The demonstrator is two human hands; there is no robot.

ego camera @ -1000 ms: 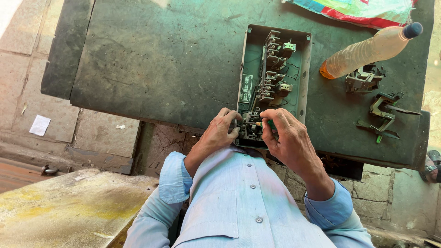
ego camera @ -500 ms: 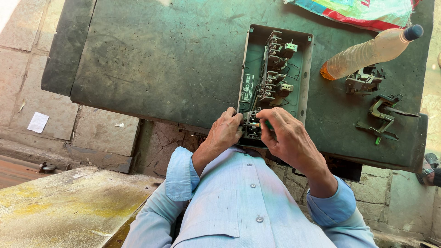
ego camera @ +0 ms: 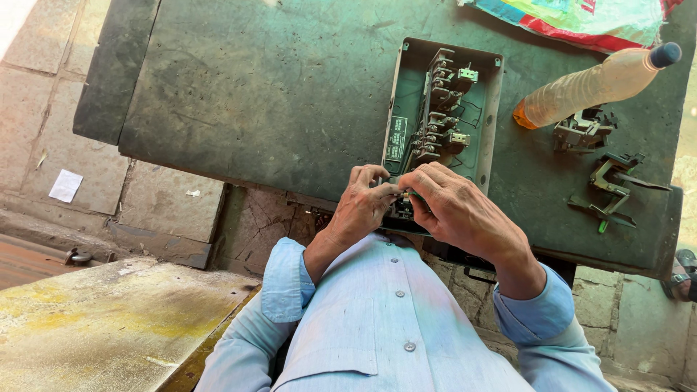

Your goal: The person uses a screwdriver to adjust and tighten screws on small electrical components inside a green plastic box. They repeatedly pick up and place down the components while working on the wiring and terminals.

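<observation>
left hand pinched small part at near end of switch box | right hand closed on same spot; box lay at table's near edge | steady box, short finger moves seemed best

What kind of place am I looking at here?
Probably a roadside or backyard electrical repair bench: a worn dark table over stone paving, an open switch box under both hands, loose metal parts nearby.
</observation>
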